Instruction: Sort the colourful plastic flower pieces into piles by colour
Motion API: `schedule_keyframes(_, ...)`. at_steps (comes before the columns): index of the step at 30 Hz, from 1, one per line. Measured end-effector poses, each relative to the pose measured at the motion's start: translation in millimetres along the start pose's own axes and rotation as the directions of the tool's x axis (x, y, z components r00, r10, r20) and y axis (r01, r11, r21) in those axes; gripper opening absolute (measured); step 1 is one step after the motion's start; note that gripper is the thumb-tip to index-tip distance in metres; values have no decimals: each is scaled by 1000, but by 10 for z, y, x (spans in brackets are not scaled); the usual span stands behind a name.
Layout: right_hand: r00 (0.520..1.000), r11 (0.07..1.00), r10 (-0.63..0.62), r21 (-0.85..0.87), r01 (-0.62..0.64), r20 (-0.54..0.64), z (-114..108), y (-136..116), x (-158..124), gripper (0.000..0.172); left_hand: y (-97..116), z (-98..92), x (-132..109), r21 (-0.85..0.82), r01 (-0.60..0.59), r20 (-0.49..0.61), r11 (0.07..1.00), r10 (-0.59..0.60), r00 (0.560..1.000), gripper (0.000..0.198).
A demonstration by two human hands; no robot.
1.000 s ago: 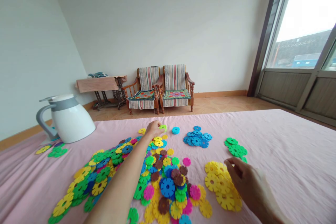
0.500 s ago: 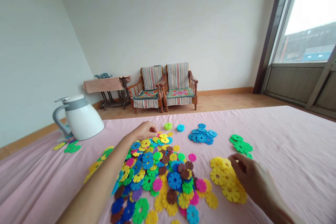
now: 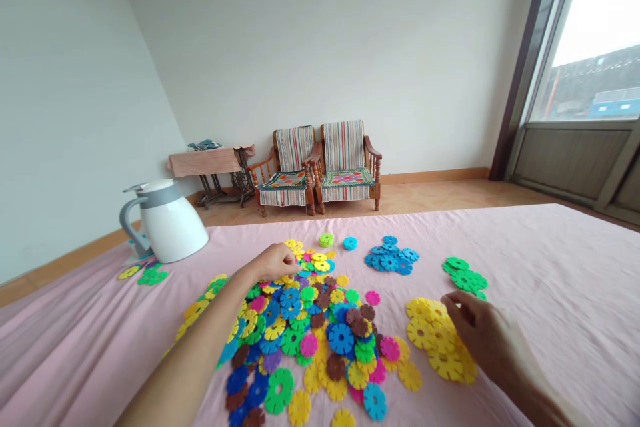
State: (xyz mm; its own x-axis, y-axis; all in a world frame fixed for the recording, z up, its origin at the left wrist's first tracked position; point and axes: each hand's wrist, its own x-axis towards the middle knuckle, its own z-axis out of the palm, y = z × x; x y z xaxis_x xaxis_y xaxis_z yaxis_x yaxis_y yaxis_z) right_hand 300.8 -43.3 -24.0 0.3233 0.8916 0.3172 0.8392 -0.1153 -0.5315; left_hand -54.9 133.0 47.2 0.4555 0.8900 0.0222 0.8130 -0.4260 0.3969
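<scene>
My left hand [image 3: 275, 263] is at the far left part of a mixed pile of notched plastic flower discs [image 3: 291, 304]. Its fingers are curled down at the discs, and their tips are hidden, so I cannot make out what they hold. Just past it lie several yellow discs [image 3: 294, 245]. My right hand [image 3: 473, 320] hovers or rests at the right edge of a yellow disc heap [image 3: 421, 332]. Its fingers are bent inward with thumb and forefinger close together; whether a disc is between them does not show.
Sorted discs lie beyond: blue ones [image 3: 390, 259], green ones [image 3: 467, 279], a light-blue stack [image 3: 350, 243] and a lime stack [image 3: 326, 239]. A white jug [image 3: 175, 223] stands on the pink cloth [image 3: 545, 247] at left, near green discs [image 3: 151, 275]. Two chairs [image 3: 347, 177] are behind.
My left hand has drawn back slightly toward me and to the left over the pile, uncovering yellow discs behind it. My right hand stays beside the yellow heap. The view has turned slightly left.
</scene>
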Motion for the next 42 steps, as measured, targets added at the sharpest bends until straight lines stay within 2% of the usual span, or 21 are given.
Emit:
schedule_keyframes(3, 1000, 1000, 7, -2, -7, 12, 6, -1, -2, 35, 9, 25, 24, 44, -23, -5, 999, 23, 1000, 11)
schedule_keyframes(9, 998, 1000, 27, -10, -26, 48, 13, 38, 22, 36, 92, 179, 185, 93, -17, -25, 996, 19, 999, 12)
schedule_keyframes(14, 998, 1000, 12, -17, -11, 58, 35, 56, 32, 37, 133, 206, 287, 98, -33, 33, 995, 30, 999, 22)
schedule_keyframes(19, 999, 1000, 0, 1, 0, 48, 6, -5, 5, 37, 87, 225, 357, 58, -44, 107, 997, 37, 994, 12)
schedule_keyframes(22, 999, 1000, -14, 14, 13, 35, -14, -41, -15, 37, 47, 238, 370, 28, -51, 127, 998, 47, 991, 16)
schedule_keyframes(32, 998, 1000, 5, 4, -5, 65, 31, 7, -6, 37, 81, 365, 357, 29, -31, 26, 999, 30, 999, 35)
schedule_keyframes(38, 999, 1000, 1, 9, -1, 51, 43, 20, 3, 37, 157, 471, 348, 40, 11, -52, 999, -9, 999, 33)
schedule_keyframes(42, 999, 1000, -16, 11, 16, 42, 28, 1, -7, 37, 117, 411, 335, 1, 16, -43, 1000, -16, 999, 32)
